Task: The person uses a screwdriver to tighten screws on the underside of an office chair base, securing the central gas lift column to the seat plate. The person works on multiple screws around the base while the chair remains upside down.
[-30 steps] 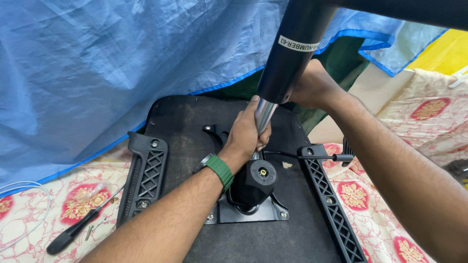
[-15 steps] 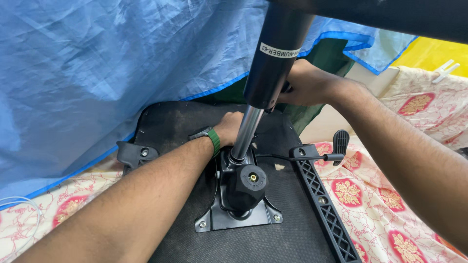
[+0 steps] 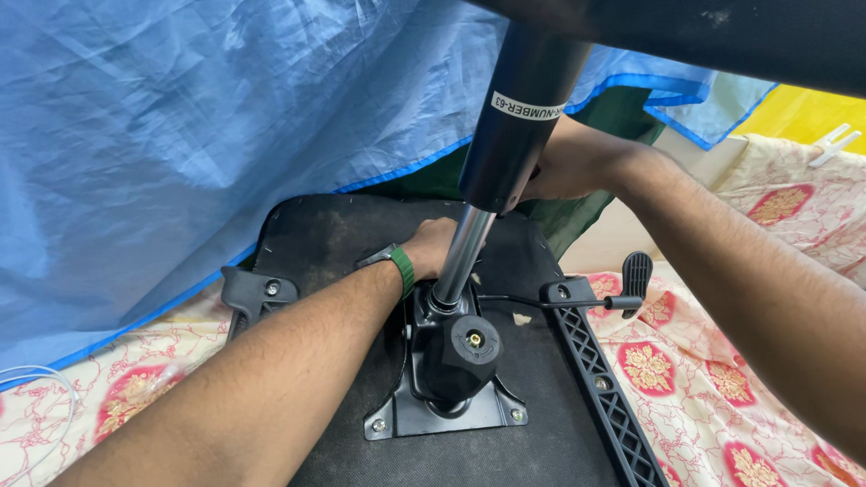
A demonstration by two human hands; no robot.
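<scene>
An upturned black chair seat (image 3: 343, 234) lies on the floor with a black metal tilt mechanism (image 3: 446, 370) bolted to its underside. A gas lift stands in the mechanism: a chrome rod (image 3: 462, 252) below, a thick black cylinder (image 3: 523, 117) above. My left hand (image 3: 442, 248), with a green band on the wrist, is closed around the chrome rod just above the mechanism. My right hand (image 3: 564, 167) grips the black cylinder from behind, partly hidden by it. A black chair base part (image 3: 722, 36) crosses the top of the view.
Black plastic armrest brackets sit on both sides of the seat: one at the left (image 3: 257, 293), a lattice one at the right (image 3: 604, 388). A lever with a paddle handle (image 3: 636, 275) sticks out to the right. Blue tarpaulin (image 3: 180, 135) hangs behind. Floral cloth (image 3: 722, 379) covers the floor.
The view has moved closer and lower over the seat. My left hand slid down the chrome rod toward the mechanism. The gas lift stands more upright. The screwdriver at the lower left has left the view.
</scene>
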